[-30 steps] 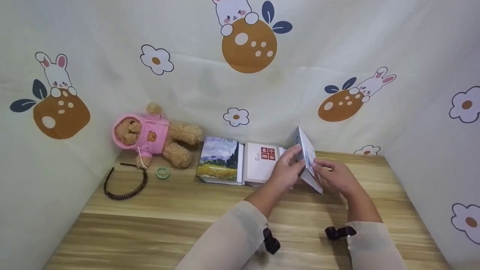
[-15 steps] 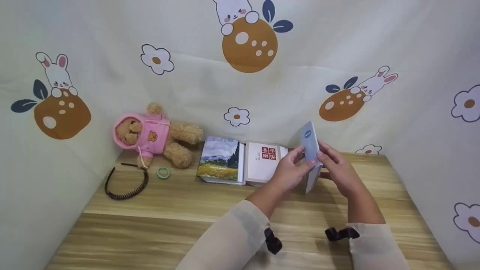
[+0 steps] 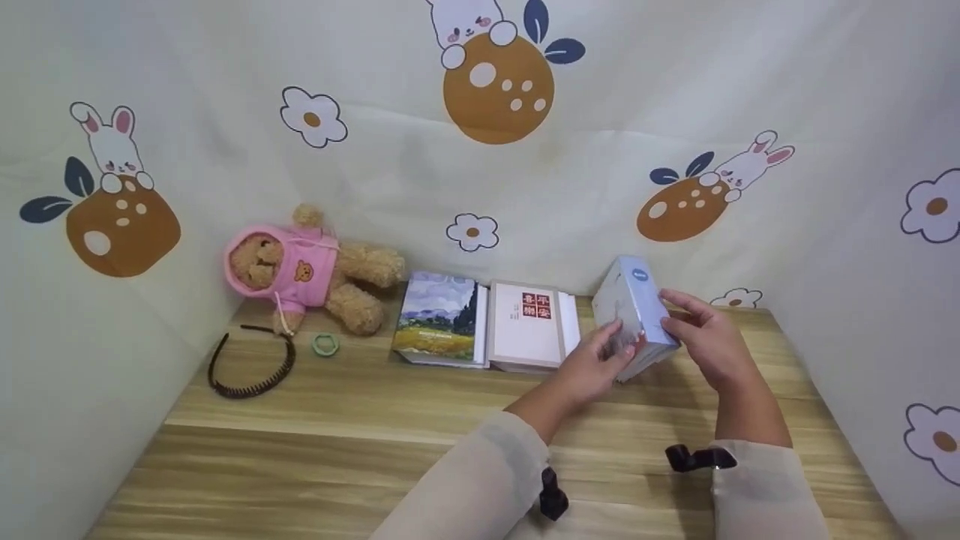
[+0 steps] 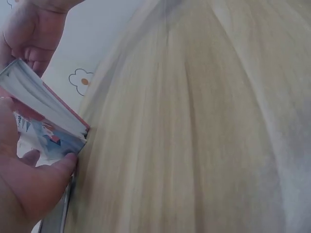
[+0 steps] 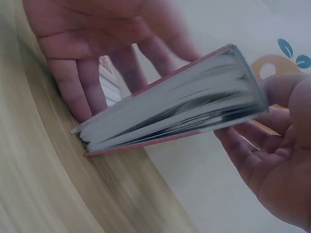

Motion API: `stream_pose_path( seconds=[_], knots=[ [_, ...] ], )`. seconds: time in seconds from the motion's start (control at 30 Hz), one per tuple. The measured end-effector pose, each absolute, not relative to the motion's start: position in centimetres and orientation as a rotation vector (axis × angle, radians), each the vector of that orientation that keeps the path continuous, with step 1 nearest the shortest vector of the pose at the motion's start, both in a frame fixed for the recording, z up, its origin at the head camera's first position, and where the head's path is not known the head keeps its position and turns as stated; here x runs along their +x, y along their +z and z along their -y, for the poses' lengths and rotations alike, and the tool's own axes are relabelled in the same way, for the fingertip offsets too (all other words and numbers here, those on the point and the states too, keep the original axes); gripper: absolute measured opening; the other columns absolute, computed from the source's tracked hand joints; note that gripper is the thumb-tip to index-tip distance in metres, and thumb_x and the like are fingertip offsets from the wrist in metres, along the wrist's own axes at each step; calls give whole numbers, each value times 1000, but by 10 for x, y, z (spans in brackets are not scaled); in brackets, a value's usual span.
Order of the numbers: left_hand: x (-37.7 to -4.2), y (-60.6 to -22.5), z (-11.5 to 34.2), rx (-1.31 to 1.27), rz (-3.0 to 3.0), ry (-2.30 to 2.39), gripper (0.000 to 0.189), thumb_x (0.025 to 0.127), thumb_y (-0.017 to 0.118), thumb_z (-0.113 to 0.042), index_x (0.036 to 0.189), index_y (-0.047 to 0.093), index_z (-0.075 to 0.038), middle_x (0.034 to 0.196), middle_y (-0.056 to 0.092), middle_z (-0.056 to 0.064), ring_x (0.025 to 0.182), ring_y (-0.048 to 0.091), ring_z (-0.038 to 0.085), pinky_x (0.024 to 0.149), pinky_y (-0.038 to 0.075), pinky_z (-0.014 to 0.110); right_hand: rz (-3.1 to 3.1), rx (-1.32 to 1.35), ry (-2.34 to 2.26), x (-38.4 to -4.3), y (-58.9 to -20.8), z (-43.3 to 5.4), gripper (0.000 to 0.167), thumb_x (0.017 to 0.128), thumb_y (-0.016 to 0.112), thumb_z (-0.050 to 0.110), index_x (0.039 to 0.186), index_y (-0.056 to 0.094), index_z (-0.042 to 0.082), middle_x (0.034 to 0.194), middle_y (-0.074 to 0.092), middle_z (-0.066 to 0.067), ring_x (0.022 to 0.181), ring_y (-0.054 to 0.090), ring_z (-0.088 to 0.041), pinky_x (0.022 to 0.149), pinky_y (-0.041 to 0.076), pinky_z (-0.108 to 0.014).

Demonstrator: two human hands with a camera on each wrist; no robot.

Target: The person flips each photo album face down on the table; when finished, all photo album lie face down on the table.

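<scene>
A thick photo album (image 3: 624,309) is held between both hands, tilted, with its illustrated pale cover facing left and its light blue spine facing up and right. Its white page edges and red cover edges show in the right wrist view. My left hand (image 3: 596,367) holds the cover side, thumb and fingers against it near the lower corner. From the right, my right hand (image 3: 709,337) grips the spine side; in the right wrist view its thumb is at the spine and its fingers (image 5: 248,150) lie under the cover. The album's lower end is close over the tabletop.
Left of the hands lie two more albums, one cream with red characters (image 3: 517,330) and one with a landscape painting (image 3: 439,322). Farther left are a teddy bear (image 3: 300,270) in a pink hoodie, a green ring (image 3: 325,345) and a dark headband (image 3: 251,390). Patterned cloth (image 3: 390,180) walls the table.
The album has been turned from nearly edge-on to show its cover and spine, and moved a little right. Both hands have shifted right with it.
</scene>
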State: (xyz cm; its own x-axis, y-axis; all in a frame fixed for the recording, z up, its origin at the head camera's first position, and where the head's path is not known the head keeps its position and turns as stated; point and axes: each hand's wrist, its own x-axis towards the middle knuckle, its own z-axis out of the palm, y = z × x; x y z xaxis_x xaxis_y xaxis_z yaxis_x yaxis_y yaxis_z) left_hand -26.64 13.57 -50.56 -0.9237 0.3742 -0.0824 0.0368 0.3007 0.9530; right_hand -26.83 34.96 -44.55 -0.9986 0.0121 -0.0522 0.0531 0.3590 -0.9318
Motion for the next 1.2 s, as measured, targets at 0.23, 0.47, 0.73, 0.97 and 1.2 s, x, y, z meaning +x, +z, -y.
stream_pose_path(
  seconds=[0.23, 0.47, 0.73, 0.97, 1.2],
  knots=[
    [-266, -512, -136, 484, -2396, 1411, 59, 108, 59, -46, 163, 47, -30, 178, 29, -4, 165, 30, 25, 136, 27, 43, -2654, 166, -1480, -269, -447, -365, 64, 108, 64, 38, 165, 42, 21, 173, 40, -15, 142, 52, -33, 106, 53, -25],
    [-263, -510, -138, 602, -2493, 1170, 61, 106, 60, -39, 163, 48, -19, 180, 24, -1, 166, 28, 21, 135, 26, 32, -2624, 308, -1310, -274, -456, -376, 62, 111, 57, 37, 167, 36, 19, 173, 36, -21, 139, 51, -36, 108, 52, -40],
    [-261, -510, -140, 612, -2506, 1154, 63, 101, 67, -32, 161, 51, -20, 180, 23, 0, 168, 21, 20, 136, 22, 33, -2619, 373, -1181, -281, -477, -385, 67, 109, 59, 40, 166, 36, 15, 173, 31, -26, 152, 41, -45, 126, 37, -61],
    [-264, -507, -139, 613, -2488, 1221, 63, 100, 70, -30, 159, 52, -20, 179, 26, -2, 167, 25, 20, 136, 24, 35, -2644, 384, -1136, -282, -481, -383, 64, 109, 59, 31, 165, 38, 7, 170, 35, -30, 149, 43, -49, 125, 38, -63],
    [-261, -504, -124, 514, -2451, 1542, 61, 99, 73, -30, 157, 56, -25, 176, 35, -8, 162, 37, 24, 134, 31, 45, -2721, 354, -1236, -283, -466, -360, 67, 108, 59, 38, 166, 38, 10, 173, 32, -26, 159, 33, -50, 128, 34, -65]
  ],
)
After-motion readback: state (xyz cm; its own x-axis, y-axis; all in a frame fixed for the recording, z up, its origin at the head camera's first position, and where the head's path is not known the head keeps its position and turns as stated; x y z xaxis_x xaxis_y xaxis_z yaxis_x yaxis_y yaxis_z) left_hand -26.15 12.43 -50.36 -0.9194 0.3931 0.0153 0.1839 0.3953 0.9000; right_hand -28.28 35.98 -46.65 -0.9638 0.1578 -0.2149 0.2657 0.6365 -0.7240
